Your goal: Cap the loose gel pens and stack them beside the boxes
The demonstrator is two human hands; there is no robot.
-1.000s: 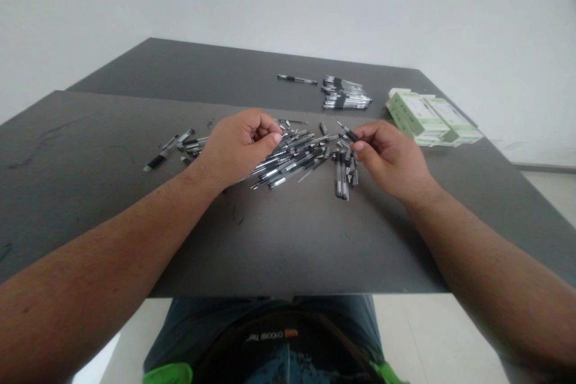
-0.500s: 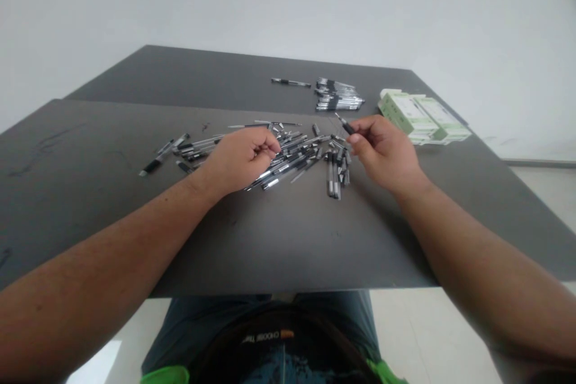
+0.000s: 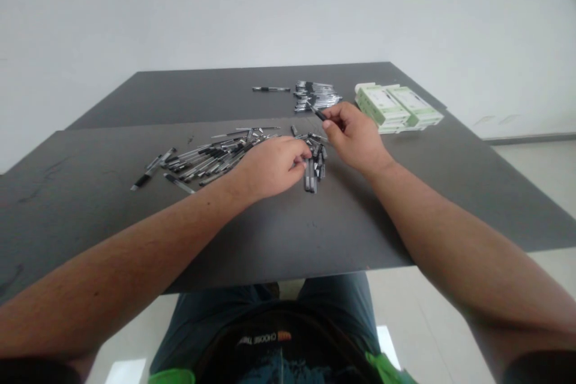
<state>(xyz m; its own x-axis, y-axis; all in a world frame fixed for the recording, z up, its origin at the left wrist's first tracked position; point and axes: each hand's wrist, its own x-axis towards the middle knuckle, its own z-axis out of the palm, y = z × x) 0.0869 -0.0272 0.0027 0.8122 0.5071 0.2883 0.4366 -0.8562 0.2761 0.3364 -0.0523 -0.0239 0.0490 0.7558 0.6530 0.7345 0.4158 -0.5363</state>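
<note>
Pinching pen [image 3: 320,114] w/ our R hand [image 3: 353,135] over dk grey table [image 3: 279,240], white wall [image 3: 270,6] behind; L hand [image 3: 274,165] nr caps [image 3: 310,183], grip unclear.

One head-worn camera looks forward and down — across the table [image 3: 279,240].

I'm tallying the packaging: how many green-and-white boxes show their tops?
2: the left box and the right box, side by side on the right of the tabletop, beyond the right hand. More may be hidden beneath them.
</note>
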